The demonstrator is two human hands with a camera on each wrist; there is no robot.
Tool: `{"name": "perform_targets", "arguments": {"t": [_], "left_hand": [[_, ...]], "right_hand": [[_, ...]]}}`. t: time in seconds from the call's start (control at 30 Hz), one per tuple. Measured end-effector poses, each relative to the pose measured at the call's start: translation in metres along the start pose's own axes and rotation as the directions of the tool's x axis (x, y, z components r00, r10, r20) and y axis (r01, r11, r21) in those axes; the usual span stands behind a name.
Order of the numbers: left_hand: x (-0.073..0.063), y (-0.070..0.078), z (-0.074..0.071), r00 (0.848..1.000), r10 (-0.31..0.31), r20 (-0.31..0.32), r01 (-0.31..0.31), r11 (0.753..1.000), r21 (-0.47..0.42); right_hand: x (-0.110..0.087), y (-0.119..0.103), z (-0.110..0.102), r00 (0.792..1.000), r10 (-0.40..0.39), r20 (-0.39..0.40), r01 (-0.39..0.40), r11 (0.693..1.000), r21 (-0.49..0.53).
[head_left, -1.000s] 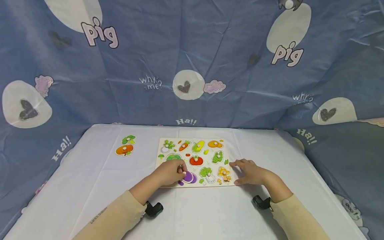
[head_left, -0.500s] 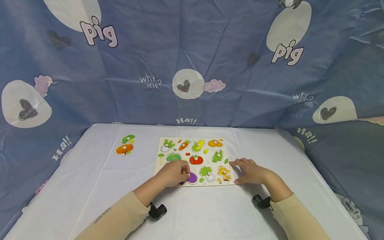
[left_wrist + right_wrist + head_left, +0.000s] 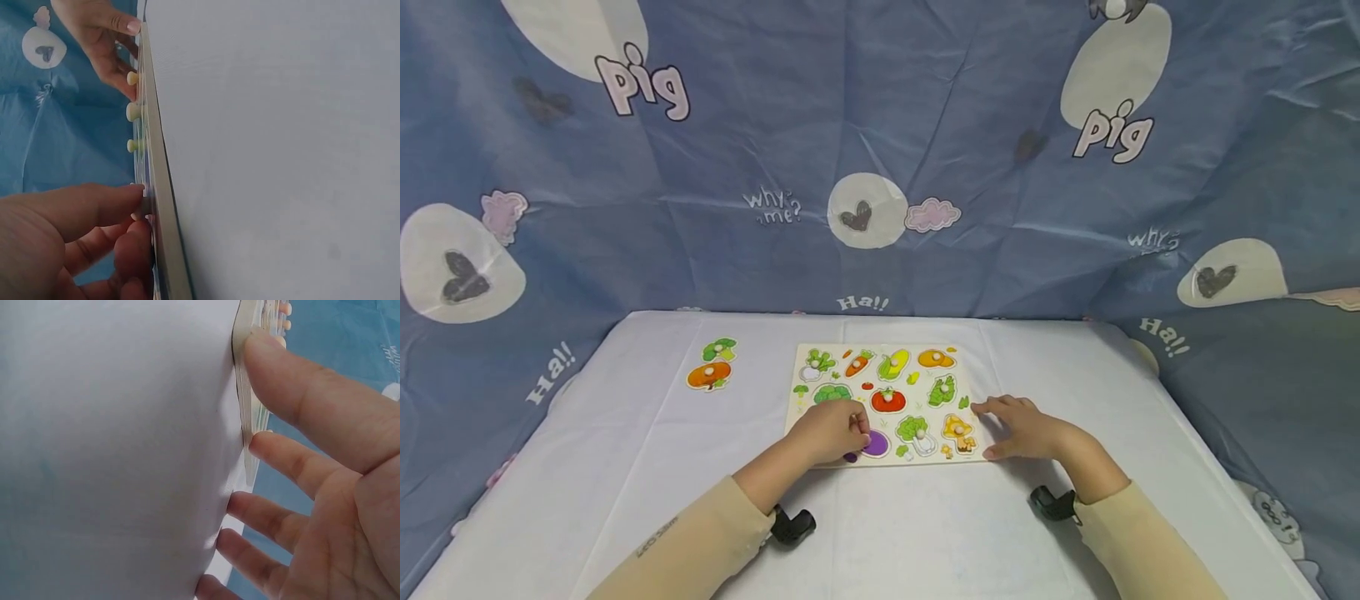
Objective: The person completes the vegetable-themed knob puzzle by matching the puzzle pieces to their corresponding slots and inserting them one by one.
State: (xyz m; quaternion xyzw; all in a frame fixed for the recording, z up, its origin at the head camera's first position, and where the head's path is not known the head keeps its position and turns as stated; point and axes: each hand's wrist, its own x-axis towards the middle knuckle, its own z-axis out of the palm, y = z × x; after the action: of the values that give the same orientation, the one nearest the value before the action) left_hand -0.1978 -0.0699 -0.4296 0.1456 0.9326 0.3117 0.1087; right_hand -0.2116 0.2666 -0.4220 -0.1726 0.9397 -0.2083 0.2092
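A wooden vegetable puzzle board [image 3: 917,410] lies flat on the white-covered table. At its lower left, my left hand [image 3: 829,433] pinches the small knob of a purple eggplant piece [image 3: 876,443], thumb against fingers. The piece sits at its place on the board, partly hidden by the fingers. In the left wrist view, thumb and fingertips meet right at the board's face. My right hand [image 3: 1028,430] rests at the board's right edge with fingers spread. The right wrist view shows its thumb [image 3: 269,362] on the board's side and the other fingertips near the table.
A broccoli piece [image 3: 720,349] and a pumpkin piece [image 3: 709,375] lie together on the table left of the board. Tomato [image 3: 888,401], corn [image 3: 894,365], cabbage [image 3: 917,435] and mushroom [image 3: 958,434] pieces show on the board. A blue printed cloth [image 3: 760,267] hangs behind.
My left hand has shifted slightly right, and the eggplant piece, earlier offset over its purple slot, now lines up with it. The right hand stays in place.
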Motion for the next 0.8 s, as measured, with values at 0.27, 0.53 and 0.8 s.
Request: {"name": "perform_targets", "arguments": {"t": [0.27, 0.53, 0.8], "left_hand": [[-0.001, -0.01, -0.005, 0.998, 0.057, 0.02, -0.056, 0.998, -0.043], [-0.004, -0.028, -0.029, 0.998, 0.029, -0.051, -0.034, 0.995, -0.09], [-0.002, -0.063, -0.07, 0.984, -0.011, -0.176, 0.002, 0.999, -0.054]], "right_hand": [[0.002, -0.001, 0.001, 1.0, 0.025, -0.004, -0.025, 1.0, -0.018], [0.001, -0.002, 0.001, 1.0, 0.012, -0.008, -0.013, 1.0, -0.024], [0.002, -0.002, 0.001, 1.0, 0.008, -0.01, -0.009, 0.999, -0.031]]}}
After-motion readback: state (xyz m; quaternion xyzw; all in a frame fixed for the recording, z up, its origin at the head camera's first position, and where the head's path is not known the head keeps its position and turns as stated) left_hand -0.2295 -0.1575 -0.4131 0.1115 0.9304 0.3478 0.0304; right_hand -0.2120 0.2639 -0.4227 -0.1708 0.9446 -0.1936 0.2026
